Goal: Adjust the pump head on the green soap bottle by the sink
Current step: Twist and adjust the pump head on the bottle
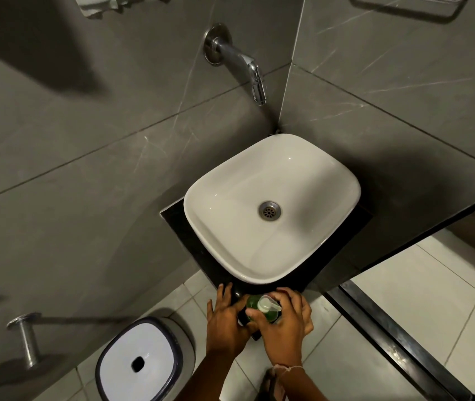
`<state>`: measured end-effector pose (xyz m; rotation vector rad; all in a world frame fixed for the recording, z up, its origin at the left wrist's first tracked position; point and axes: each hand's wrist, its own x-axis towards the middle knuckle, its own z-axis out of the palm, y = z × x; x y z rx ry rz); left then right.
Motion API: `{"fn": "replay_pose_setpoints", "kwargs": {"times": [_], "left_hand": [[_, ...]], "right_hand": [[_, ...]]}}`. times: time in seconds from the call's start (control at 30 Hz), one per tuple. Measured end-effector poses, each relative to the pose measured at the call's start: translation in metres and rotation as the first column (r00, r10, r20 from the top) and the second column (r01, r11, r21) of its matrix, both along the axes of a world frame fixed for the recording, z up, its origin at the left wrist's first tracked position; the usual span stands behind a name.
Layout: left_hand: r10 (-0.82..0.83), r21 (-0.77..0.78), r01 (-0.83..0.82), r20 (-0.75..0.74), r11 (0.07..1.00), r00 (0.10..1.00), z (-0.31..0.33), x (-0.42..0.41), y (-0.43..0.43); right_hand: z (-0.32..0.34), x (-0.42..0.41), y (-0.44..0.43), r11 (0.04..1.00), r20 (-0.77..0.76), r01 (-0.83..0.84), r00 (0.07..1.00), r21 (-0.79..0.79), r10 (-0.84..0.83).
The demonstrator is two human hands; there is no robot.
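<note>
Head view, looking steeply down: I am standing at a white glazed ceramic sink (272, 209), a rounded square basin with a metal drain, sitting on a dark polished counter slab (178, 224) set into a corner of grey veined wall tiles. I am holding the green soap bottle (255, 303) at the counter's near edge, just in front of the basin rim; it is standing upright, its long axis running straight toward the camera, so mostly its top is showing. The translucent pale plastic pump head (269, 304) is pointing its nozzle toward my right. My right hand (284, 322) is curling around the bottle, thumb and fingers closing on the pump. My left hand (224, 319) is resting beside the bottle, fingers spread and loosely bent against its side and the counter edge. A chrome wall tap (239, 63) is projecting above the basin. A white-lidded bin (138, 363) with a dark rim is standing on the pale floor tiles at my left.
</note>
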<state>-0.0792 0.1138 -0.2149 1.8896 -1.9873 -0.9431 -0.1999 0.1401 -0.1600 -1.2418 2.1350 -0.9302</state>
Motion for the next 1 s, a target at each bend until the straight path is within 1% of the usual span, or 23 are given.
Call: {"fn": "replay_pose_setpoints", "kwargs": {"times": [0.07,0.1,0.23,0.33,0.4,0.47,0.53,0.6,0.7,0.8,0.87,1.0], "left_hand": [[-0.014,-0.002,0.014,-0.005,1.000,1.000,0.000,0.001,-0.001],[-0.025,-0.002,0.025,-0.007,1.000,1.000,0.000,0.001,-0.001],[-0.028,0.000,0.028,-0.010,1.000,1.000,0.002,0.001,-0.002],[-0.025,0.012,0.024,0.001,1.000,1.000,0.001,0.000,-0.002],[-0.027,0.006,0.027,-0.001,1.000,1.000,0.001,0.001,-0.002],[-0.030,0.001,0.030,0.012,1.000,0.999,-0.001,0.002,-0.002],[-0.038,0.003,0.037,0.007,0.999,0.999,-0.002,0.001,-0.003],[-0.042,0.004,0.042,-0.011,0.999,0.999,-0.002,0.002,-0.003],[-0.037,-0.004,0.037,-0.047,0.999,0.998,-0.004,0.003,-0.003],[-0.024,-0.008,0.024,-0.056,1.000,0.998,-0.007,0.005,-0.003],[-0.032,-0.006,0.032,-0.045,0.999,0.998,-0.006,0.004,-0.003],[-0.038,-0.006,0.037,-0.039,0.999,0.999,-0.001,0.003,-0.004]], "right_hand": [[0.001,-0.007,0.003,0.997,-0.026,-0.076,0.997,-0.026,0.075],[0.001,-0.011,0.003,0.996,-0.033,-0.085,0.996,-0.031,0.084],[0.004,-0.009,-0.002,0.999,-0.050,-0.008,0.999,-0.035,0.006],[0.001,-0.005,0.000,1.000,-0.048,0.008,0.999,-0.014,-0.009],[0.002,-0.002,-0.001,1.000,-0.045,0.010,0.999,0.028,-0.008],[0.009,-0.005,-0.001,0.997,-0.033,-0.043,0.998,0.060,0.045],[0.016,-0.017,0.003,0.986,-0.018,-0.149,0.988,0.078,0.151],[0.025,-0.033,0.008,0.973,-0.011,-0.226,0.974,0.038,0.226],[0.038,-0.048,0.010,0.968,0.023,-0.247,0.968,-0.050,0.249],[0.046,-0.041,0.001,0.937,-0.023,-0.344,0.939,-0.062,0.343],[0.048,-0.037,0.000,0.930,-0.021,-0.362,0.932,-0.065,0.361],[0.044,-0.037,0.001,0.943,-0.004,-0.328,0.944,-0.058,0.329]]}}
